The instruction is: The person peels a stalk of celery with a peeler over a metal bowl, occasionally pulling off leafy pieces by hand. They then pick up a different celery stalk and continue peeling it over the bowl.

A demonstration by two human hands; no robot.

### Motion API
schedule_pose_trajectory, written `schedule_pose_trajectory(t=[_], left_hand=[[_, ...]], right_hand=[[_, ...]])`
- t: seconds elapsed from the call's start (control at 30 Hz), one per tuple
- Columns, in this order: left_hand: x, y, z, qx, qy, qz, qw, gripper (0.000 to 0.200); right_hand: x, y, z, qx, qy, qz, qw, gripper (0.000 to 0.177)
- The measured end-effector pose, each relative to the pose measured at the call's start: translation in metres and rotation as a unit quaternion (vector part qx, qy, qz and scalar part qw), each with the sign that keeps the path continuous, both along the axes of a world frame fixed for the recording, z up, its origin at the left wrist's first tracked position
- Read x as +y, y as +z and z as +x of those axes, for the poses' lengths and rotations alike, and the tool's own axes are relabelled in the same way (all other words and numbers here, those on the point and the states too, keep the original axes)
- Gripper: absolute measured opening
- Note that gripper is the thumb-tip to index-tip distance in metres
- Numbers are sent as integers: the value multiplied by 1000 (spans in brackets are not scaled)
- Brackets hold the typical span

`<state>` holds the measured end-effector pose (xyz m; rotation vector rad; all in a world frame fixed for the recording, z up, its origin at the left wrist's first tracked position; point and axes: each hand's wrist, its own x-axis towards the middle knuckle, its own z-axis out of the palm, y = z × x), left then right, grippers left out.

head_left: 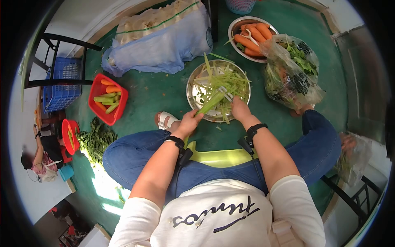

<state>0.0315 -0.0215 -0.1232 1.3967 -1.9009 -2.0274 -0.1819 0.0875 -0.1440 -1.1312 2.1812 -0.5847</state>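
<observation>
My left hand (190,122) is closed around the lower end of a pale green vegetable stalk (211,103), probably a celtuce stem. The stalk slants up and to the right over a steel basin (191,99). In my right hand (240,110) is a peeler (225,93), its head against or just above the stalk's upper part. Long thin green peelings (234,78) are heaped in the basin, some reaching past its far rim. The peeler's handle is mostly hidden by my fingers.
Beyond stand a steel bowl of carrots (247,43) and a clear bag of greens (293,74). A large wrapped sack (160,41) lies back left. A red basket (108,117) holds carrots and peeled stems; leaves (98,142) lie nearby. Another person (43,154) is at far left.
</observation>
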Motion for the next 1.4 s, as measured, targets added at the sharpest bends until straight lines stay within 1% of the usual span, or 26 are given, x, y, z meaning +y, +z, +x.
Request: schedule_pose_trajectory(t=[0.03, 0.07, 0.13, 0.2, 0.27, 0.3, 0.37, 0.4, 0.47, 0.5, 0.57, 0.6, 0.63, 0.7, 0.77, 0.83, 0.87, 0.97, 1.0, 1.03, 1.17, 1.2, 1.27, 1.33, 1.37, 1.4], left_hand=[[0, -2, 0, -3, 7, -9, 1000, 24], [0, 14, -4, -10, 33, 18, 999, 21], [-7, 15, -3, -15, 27, 36, 999, 20], [-9, 19, -4, -20, 26, 53, 998, 19], [-8, 23, -6, -44, 41, 41, 997, 18], [-7, 21, -7, -43, 41, 41, 997, 18], [-6, 19, -9, -55, 35, 20, 998, 19], [-6, 20, -9, -54, 35, 20, 998, 19], [-4, 25, -12, -30, 19, 12, 999, 19], [-3, 30, -14, -28, 21, 12, 999, 19], [-1, 38, -16, -40, 5, 29, 999, 18], [-1, 33, -13, -40, 7, 30, 999, 18], [-2, 26, -12, -19, 23, 54, 998, 17], [-3, 24, -12, 3, 38, 78, 996, 16], [-3, 23, -13, -33, -14, 48, 998, 17], [-3, 23, -13, -39, -27, 40, 998, 17], [-4, 22, -13, -45, -40, 31, 998, 17], [-2, 18, -13, -57, -44, 24, 997, 17], [-2, 17, -12, -58, -47, 25, 997, 17], [-1, 16, -11, -65, -53, 7, 996, 16], [0, 23, -11, -83, -58, -46, 994, 17], [-1, 24, -10, -83, -58, -46, 994, 17], [-5, 24, -8, -56, -6, 24, 998, 15], [-9, 19, -9, -57, -2, 49, 997, 14], [-14, 21, -9, -55, 0, 70, 996, 14], [-15, 22, -10, -56, 6, 66, 996, 14]], right_hand=[[4, -5, -8, -18, -21, 42, 999, 19], [7, -8, -14, -37, -40, 84, 995, 20], [11, -14, -24, -35, -32, 92, 995, 21], [8, -4, -23, -31, -20, 100, 994, 21], [-1, 8, -14, -42, -69, 69, 994, 18], [-4, 13, -8, -41, -69, 69, 994, 18], [-8, 23, 9, -62, -36, 18, 997, 17], [-11, 29, 17, -62, -36, 19, 997, 17], [-15, 39, 30, -63, 60, 19, 996, 16], [-15, 36, 35, -61, 61, 20, 996, 16], [-17, 27, 43, 36, 131, -46, 990, 14], [-18, 24, 42, 69, 128, -35, 989, 14], [-17, 21, 38, 69, 130, -35, 989, 14], [-19, 29, 27, 30, 82, 8, 996, 14], [-18, 29, 18, 30, 92, 31, 995, 14], [-15, 23, 12, 10, 49, 47, 998, 14], [-15, 22, 12, 11, 49, 47, 998, 14], [-12, 17, 13, 22, 65, 44, 997, 16], [-13, 16, 15, 7, 63, 72, 995, 17], [-12, 15, 15, -7, 62, 100, 993, 18], [-2, -5, 5, -25, 60, 99, 993, 19], [6, -7, -6, -11, 37, 116, 992, 21], [13, -12, -24, 3, 14, 132, 991, 23], [12, -17, -31, -46, -21, 174, 984, 27], [11, -18, -29, -47, -16, 171, 984, 27], [10, -19, -24, -36, -32, 119, 992, 27]])
